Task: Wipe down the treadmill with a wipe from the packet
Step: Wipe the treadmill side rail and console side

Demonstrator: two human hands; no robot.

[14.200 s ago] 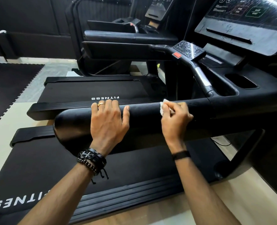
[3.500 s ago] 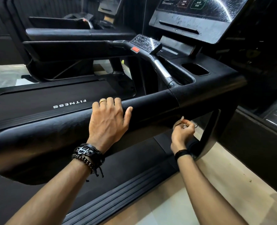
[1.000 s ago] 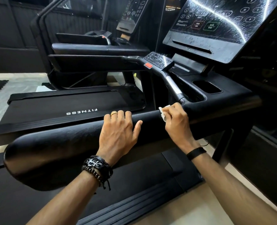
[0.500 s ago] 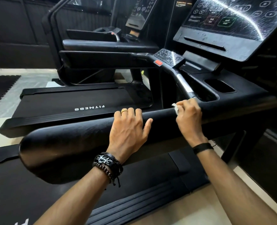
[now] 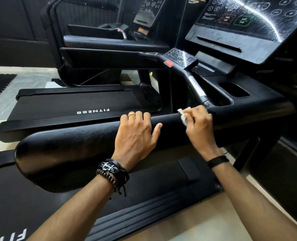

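- Two hands are on the long black side bar (image 5: 78, 150) of the treadmill (image 5: 245, 108), in the middle of the frame.
- The left hand (image 5: 137, 134) lies flat on top of the bar with its fingers straight. It holds nothing.
- The right hand (image 5: 199, 125) has its fingers curled round a small white wipe (image 5: 183, 116) and presses it on the bar, just right of the left hand.
- The packet is not in sight.
- The step now looks like rubbing the bar clean near where it joins the tray with the cup hole (image 5: 233, 90).
- I think the next move needs the wipe pushed along the bar, pressed down firmly.
- The big screen (image 5: 248, 16) at the upper right shows streaks, so it may still need a wipe.
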